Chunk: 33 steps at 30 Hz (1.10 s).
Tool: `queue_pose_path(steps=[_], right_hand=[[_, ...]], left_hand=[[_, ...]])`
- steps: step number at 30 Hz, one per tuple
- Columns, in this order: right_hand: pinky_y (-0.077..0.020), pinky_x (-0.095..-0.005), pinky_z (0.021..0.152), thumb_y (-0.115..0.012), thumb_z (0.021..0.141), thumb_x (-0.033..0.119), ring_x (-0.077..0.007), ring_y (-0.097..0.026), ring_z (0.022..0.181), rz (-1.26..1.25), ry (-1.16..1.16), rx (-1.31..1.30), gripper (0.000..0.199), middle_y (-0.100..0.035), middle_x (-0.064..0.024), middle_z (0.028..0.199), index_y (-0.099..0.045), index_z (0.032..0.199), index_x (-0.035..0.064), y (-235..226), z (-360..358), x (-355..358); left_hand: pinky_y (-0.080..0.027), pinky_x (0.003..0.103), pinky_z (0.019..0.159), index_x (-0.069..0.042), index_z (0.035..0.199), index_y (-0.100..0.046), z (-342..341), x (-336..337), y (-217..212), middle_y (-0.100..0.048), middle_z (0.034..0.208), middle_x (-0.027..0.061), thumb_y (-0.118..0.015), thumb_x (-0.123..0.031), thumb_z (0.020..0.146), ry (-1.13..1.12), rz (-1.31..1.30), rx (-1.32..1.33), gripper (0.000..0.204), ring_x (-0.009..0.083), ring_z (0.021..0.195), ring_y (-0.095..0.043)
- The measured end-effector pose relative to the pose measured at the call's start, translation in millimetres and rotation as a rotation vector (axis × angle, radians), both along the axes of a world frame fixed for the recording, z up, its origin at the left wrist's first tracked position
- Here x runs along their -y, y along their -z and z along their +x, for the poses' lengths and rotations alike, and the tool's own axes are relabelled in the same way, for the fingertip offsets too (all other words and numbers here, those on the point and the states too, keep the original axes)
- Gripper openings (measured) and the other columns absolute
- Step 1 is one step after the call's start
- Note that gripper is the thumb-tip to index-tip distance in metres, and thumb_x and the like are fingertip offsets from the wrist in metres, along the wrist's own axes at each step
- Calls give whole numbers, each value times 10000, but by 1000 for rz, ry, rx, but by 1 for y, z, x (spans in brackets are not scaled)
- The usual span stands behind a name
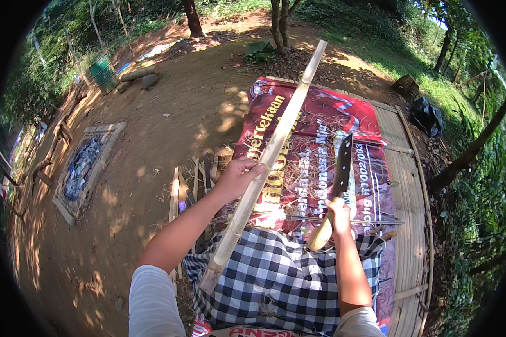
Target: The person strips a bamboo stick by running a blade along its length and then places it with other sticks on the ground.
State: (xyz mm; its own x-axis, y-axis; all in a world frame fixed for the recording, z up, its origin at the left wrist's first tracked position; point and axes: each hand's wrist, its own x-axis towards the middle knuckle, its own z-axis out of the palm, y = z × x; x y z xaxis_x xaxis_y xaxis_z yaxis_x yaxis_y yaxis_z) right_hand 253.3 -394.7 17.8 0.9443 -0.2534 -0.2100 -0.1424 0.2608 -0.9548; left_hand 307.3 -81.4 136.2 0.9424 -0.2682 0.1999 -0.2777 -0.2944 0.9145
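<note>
A long split bamboo strip (281,132) slants from near my lap up to the far side of the mat, its pale inner face showing. My left hand (237,178) is closed on its left edge near the middle, thumb on top. On the right, my right hand (338,216) grips the wooden handle of a machete (342,174), whose dark blade with holes points away from me. Blade and strip are apart. A black-and-white checked cloth (270,264) covers my lap beneath the strip's near end. Thin bamboo shavings lie scattered over a red printed banner (368,121).
The banner lies on a bamboo slat platform (405,236). Loose bamboo pieces (176,194) lie left of it. Farther left is a framed ash pit (84,163). A green drum (103,74) stands behind. A thin rod (376,223) rests near my right wrist; a black bag (427,117) lies beyond the platform.
</note>
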Motion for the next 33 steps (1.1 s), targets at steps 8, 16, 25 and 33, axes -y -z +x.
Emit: queue_pose_path(steps=[8,16,25,33], right_hand=[[-510,-252,665,-710,810,59,-121,-625,737,43,7,318,251,-625,-55,858,-584,1008,-30,-76,-29,-38],[-481,-286,657,-727,705,42,-132,-567,673,-76,279,264,272,-579,-35,790,-539,900,12,-28,-28,0],[-483,-323,787,-697,763,22,-209,-638,866,-83,397,235,359,-651,-146,977,-537,1071,-71,-1,-29,37],[-479,-341,811,-716,746,61,-245,-635,868,-15,505,175,428,-643,-172,980,-513,1088,-96,16,-22,38]], left_hand=[[-423,321,784,28,789,-644,-55,93,35,-612,792,103,-600,-70,834,214,5,76,117,213,856,-551],[-461,394,678,-7,847,-598,-70,135,62,-598,751,148,-521,-75,831,367,259,194,104,310,735,-599],[-443,420,583,-25,749,-572,-3,105,30,-549,615,147,-641,-182,851,97,596,302,199,340,607,-569],[-389,406,1027,-150,1436,-312,-8,62,-32,-435,1370,208,-702,-295,821,57,977,-70,743,350,1278,-432]])
